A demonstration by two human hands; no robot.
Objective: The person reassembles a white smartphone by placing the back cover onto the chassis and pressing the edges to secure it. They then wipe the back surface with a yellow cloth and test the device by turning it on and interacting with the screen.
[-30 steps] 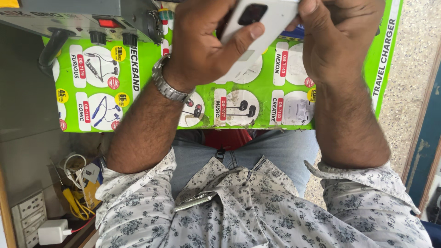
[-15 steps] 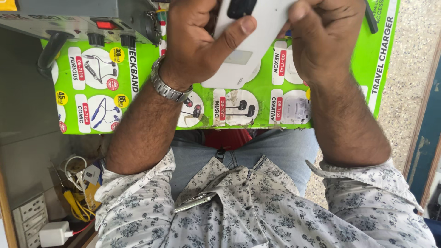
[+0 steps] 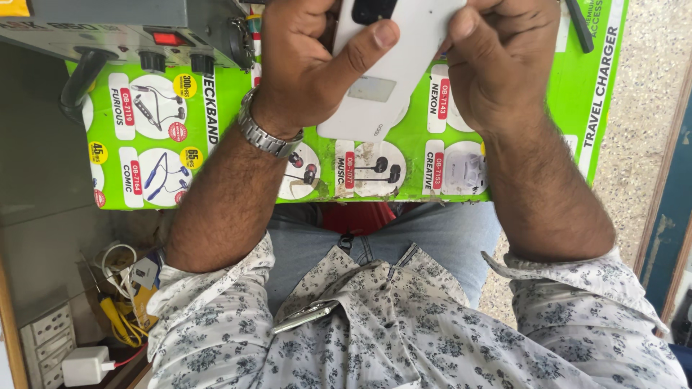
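Note:
Both of my hands hold a white phone (image 3: 393, 72) at the top of the head view, its back towards me. A dark camera patch sits at its upper end and a small grey rectangle on its middle. My left hand (image 3: 303, 65), with a metal watch (image 3: 267, 133) on the wrist, grips the phone's left edge, and the thumb lies across the back. My right hand (image 3: 504, 65) clasps the right edge, thumb tip on the top corner. The phone's upper end runs out of the frame.
Under the hands lies a green printed sheet (image 3: 158, 144) with earphone pictures. A grey box with knobs and a red switch (image 3: 122, 29) stands at the top left. At the lower left are a socket strip (image 3: 47, 335), a white plug adapter (image 3: 86, 365) and tangled cables (image 3: 119, 317).
The phone has slid down between my hands, so more of its white back shows. My left thumb has stretched further across it. Both forearms stay where they were.

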